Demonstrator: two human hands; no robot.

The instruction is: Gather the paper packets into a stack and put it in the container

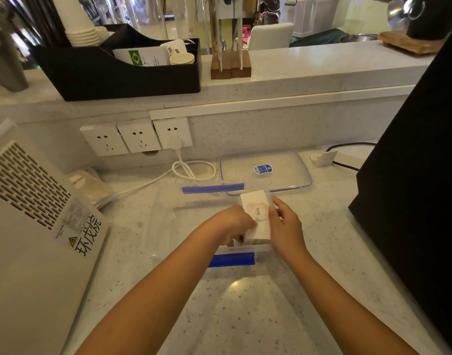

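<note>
Head view: both forearms reach in from the bottom edge and meet over the container (168,226), a clear plastic box with blue clips on its near and far sides. The left hand (235,224) is curled palm-down on the left edge of the stack (255,217), fingers wrapped onto it, though the fingertips are mostly hidden under the paper. The right hand (284,224) presses flat against the stack's right side, thumb up along the far corner, fingers closed on it. So both hands are squeezing the stack between them, right at the right end of the container, seemingly inside its rim.

The stack looks like a neat block of white packets, top one showing a faint pink blotch and the word "love." printed sideways. Edges look squared up.

Just beyond the fingers, the lid (266,172) lies flat on the counter (245,316), clear with a blue sticker.
</note>
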